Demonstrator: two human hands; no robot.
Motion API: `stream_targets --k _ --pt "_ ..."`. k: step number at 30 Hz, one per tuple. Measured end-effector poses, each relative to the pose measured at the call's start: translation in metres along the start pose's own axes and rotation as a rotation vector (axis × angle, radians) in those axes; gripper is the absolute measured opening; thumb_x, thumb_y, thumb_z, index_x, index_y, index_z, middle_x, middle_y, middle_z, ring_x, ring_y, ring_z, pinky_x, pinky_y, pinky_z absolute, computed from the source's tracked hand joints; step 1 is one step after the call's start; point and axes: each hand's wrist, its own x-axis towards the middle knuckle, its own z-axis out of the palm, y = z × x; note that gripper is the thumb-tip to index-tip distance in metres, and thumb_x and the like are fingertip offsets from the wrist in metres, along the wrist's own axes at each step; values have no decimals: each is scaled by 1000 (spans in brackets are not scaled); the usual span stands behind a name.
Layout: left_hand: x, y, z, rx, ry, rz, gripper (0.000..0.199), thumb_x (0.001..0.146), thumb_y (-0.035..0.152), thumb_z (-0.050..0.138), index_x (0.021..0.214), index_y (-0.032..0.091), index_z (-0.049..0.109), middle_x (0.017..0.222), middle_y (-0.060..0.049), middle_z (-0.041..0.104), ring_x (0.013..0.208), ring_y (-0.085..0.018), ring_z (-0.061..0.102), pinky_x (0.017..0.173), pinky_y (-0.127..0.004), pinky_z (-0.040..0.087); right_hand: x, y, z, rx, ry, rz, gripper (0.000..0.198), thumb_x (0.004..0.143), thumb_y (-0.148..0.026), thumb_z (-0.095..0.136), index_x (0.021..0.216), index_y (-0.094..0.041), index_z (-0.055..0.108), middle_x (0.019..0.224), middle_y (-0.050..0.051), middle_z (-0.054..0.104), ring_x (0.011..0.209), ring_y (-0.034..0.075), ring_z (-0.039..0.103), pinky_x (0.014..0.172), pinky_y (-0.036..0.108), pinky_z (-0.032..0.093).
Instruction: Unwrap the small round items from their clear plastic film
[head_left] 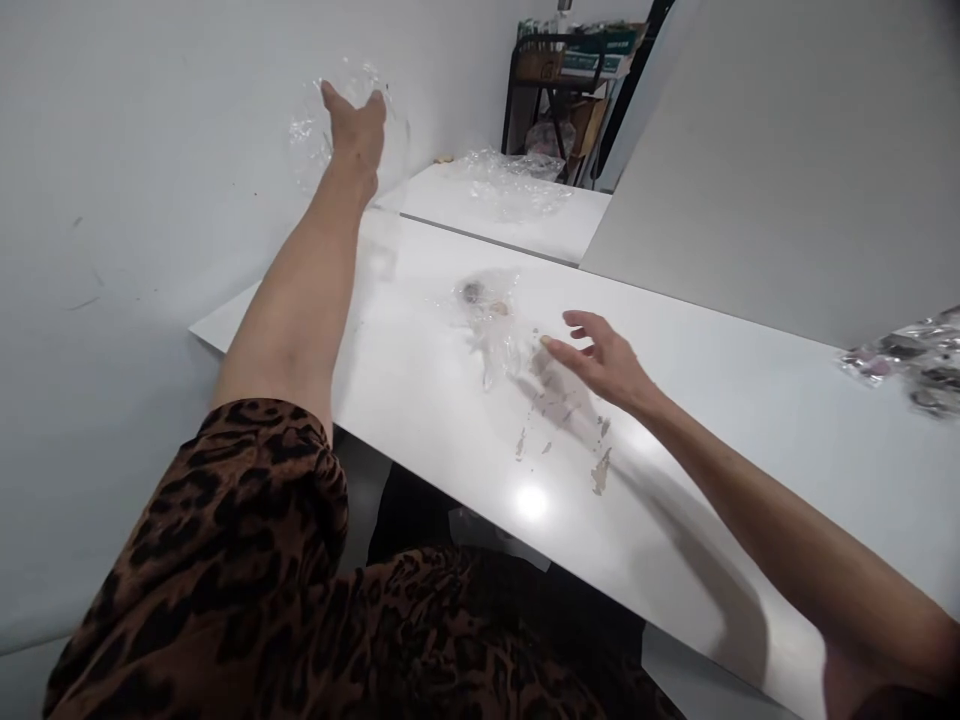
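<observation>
White table (pixel 697 400) against a white wall, scuffed patches near the middle. Left hand (pixel 357 128) is raised high toward the wall, fingers spread, with a clear plastic wrap (pixel 311 130) at the palm; whether it is gripped cannot be told. Right hand (pixel 604 358) is held open just above the table, holding nothing, just beside a crumpled clear bag (pixel 491 315) with small items inside. More clear plastic (pixel 510 180) is seen on the far table, packets (pixel 911 365) at the right edge.
</observation>
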Motion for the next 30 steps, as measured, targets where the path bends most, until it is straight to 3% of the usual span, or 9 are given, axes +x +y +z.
stream_targets --k 4,8,11,15,21,24,26,30 --pt "-10 1 17 -61 -36 23 29 97 35 54 117 18 68 114 -4 74 122 -21 60 111 -38 47 26 -24 47 -161 -89 1 83 90 -71 61 149 -15 49 154 23 48 138 41 48 106 56 49" --pt "-26 -1 44 -84 -198 27 24 93 31 57 106 18 73 113 -6 75 118 -23 65 111 -39 47 38 -18 69 -245 -52 -23 36 96 -43 57 115 -14 66 136 21 61 128 36 54 106 50 48" --pt "-54 -10 62 -61 -436 26 34 90 39 62 114 17 73 126 -10 73 120 -28 65 111 -40 47 26 -10 60 -62 22 -37 26 96 -42 53 90 -19 63 104 13 69 98 27 62 85 40 53" --pt "-103 -17 73 -7 -621 85 58 81 48 70 132 20 67 140 -14 66 129 -33 61 110 -42 48 -16 -5 29 213 74 59 39 87 -57 67 77 -21 59 72 2 59 67 16 52 62 30 44" --pt "-167 10 74 -43 -700 246 57 90 70 51 113 25 76 133 -10 69 132 -37 57 116 -54 40 -89 7 -1 499 181 169 41 76 -57 83 78 -20 66 80 5 70 74 16 64 66 29 52" --pt "-189 24 76 -22 -683 291 37 89 53 62 102 22 75 135 -10 68 130 -36 58 117 -57 37 -118 13 -10 593 268 208 40 74 -54 86 81 -20 66 85 5 73 75 16 67 65 29 54" --pt "-196 31 78 -116 -624 219 24 92 39 58 93 19 71 123 -11 72 120 -30 65 113 -51 43 -135 17 -18 636 341 226 40 71 -53 88 81 -21 66 87 5 74 75 15 68 65 28 55" --pt "-185 40 74 -534 -475 -200 19 97 34 52 91 18 59 98 -9 73 83 -18 73 85 -33 55 -161 29 -33 710 439 306 41 64 -49 92 79 -22 65 86 4 74 72 16 68 62 29 55"
